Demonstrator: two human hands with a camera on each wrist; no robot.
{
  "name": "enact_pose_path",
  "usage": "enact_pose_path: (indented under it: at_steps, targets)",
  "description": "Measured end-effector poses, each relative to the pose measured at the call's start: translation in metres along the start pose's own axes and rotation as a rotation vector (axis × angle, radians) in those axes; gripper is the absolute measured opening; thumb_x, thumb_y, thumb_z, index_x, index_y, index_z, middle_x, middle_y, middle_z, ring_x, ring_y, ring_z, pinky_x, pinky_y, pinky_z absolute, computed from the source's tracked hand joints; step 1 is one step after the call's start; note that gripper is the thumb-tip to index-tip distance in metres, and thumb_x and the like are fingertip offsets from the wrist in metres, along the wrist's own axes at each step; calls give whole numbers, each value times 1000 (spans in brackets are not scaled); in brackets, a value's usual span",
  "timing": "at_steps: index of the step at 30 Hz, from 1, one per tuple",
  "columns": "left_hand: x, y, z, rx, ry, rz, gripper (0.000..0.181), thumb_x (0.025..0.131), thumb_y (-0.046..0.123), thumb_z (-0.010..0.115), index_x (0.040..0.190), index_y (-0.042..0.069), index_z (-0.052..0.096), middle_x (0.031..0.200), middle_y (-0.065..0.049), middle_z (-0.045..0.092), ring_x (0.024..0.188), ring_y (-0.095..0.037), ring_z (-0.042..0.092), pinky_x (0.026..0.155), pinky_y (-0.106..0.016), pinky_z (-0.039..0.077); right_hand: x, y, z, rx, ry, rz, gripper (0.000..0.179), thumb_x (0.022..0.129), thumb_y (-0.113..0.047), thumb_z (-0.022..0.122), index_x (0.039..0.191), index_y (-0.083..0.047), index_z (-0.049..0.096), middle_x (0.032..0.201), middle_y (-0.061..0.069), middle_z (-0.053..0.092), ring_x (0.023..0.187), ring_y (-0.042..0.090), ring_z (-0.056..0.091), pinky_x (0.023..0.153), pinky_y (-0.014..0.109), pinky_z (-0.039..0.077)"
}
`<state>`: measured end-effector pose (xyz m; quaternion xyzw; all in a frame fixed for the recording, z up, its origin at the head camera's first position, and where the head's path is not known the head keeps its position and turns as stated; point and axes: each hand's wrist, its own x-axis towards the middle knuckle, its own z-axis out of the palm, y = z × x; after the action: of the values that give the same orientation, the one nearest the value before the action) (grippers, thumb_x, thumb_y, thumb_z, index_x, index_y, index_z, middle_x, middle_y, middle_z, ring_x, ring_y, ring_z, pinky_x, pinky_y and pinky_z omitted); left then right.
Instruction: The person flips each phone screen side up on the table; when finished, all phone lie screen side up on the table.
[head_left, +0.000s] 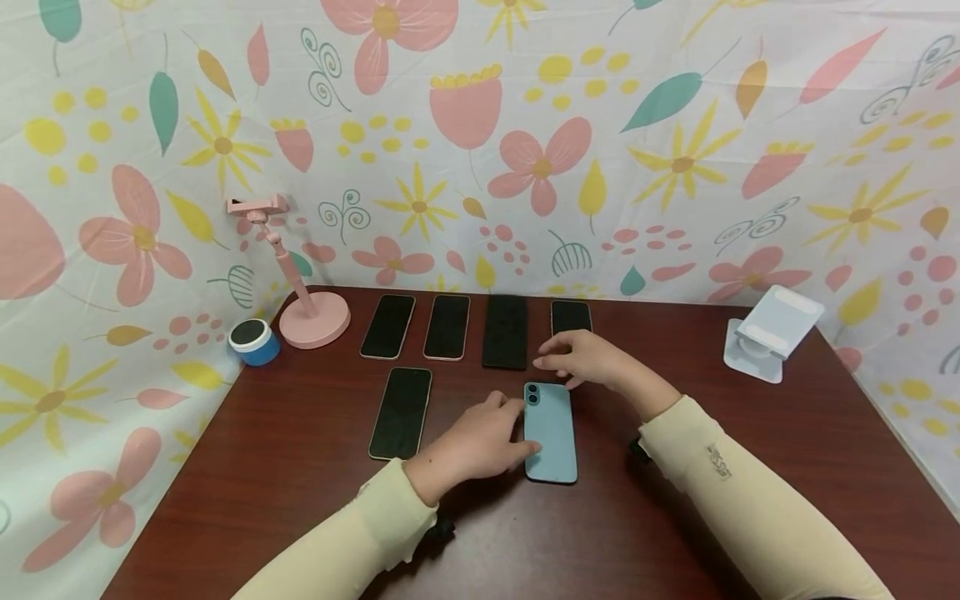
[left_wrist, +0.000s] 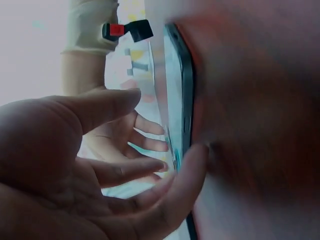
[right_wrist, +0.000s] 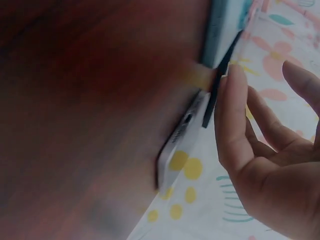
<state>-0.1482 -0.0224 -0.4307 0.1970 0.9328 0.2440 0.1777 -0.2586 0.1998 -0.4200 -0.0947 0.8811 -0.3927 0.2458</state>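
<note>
A light blue smartphone (head_left: 551, 437) lies back side up on the table, its two camera lenses at the upper left corner. My left hand (head_left: 480, 437) is at its left edge, thumb over the back and fingers loosely bent; in the left wrist view the fingertips are right by the phone's side (left_wrist: 186, 100). Above the phone's top end hovers my right hand (head_left: 592, 362), fingers spread and gently bent, with nothing in its grasp. Behind it a dark-screened phone (head_left: 572, 315) is partly hidden by that hand. Left of the blue phone is another phone (head_left: 401, 412), screen up.
Along the back edge lie more dark-screened phones (head_left: 388, 327), (head_left: 447, 327) and a black flat slab (head_left: 506, 332). At the back left stand a pink phone stand (head_left: 315, 319) and a blue-and-white jar (head_left: 255, 343). A white folding stand (head_left: 772, 329) is at the right. A patterned curtain (head_left: 465, 183) hangs behind the table.
</note>
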Motion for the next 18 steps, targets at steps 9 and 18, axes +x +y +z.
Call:
enact_pose_path:
  at_steps: [9, 18]
  targets:
    - [-3, 18, 14, 194, 67, 41, 77, 95, 50, 80, 156, 11, 55, 145, -13, 57, 127, -29, 57, 102, -39, 56, -7, 11, 1, -59, -33, -1, 48, 104, -35, 69, 139, -2, 66, 132, 21, 69, 111, 30, 71, 87, 41, 66]
    - [-6, 30, 26, 389, 120, 104, 77, 88, 62, 81, 140, 6, 68, 138, -13, 64, 116, -27, 54, 78, -34, 61, -9, 17, 1, -56, -61, -38, 34, 106, -18, 65, 134, 2, 68, 130, 23, 69, 103, 23, 74, 84, 39, 67]
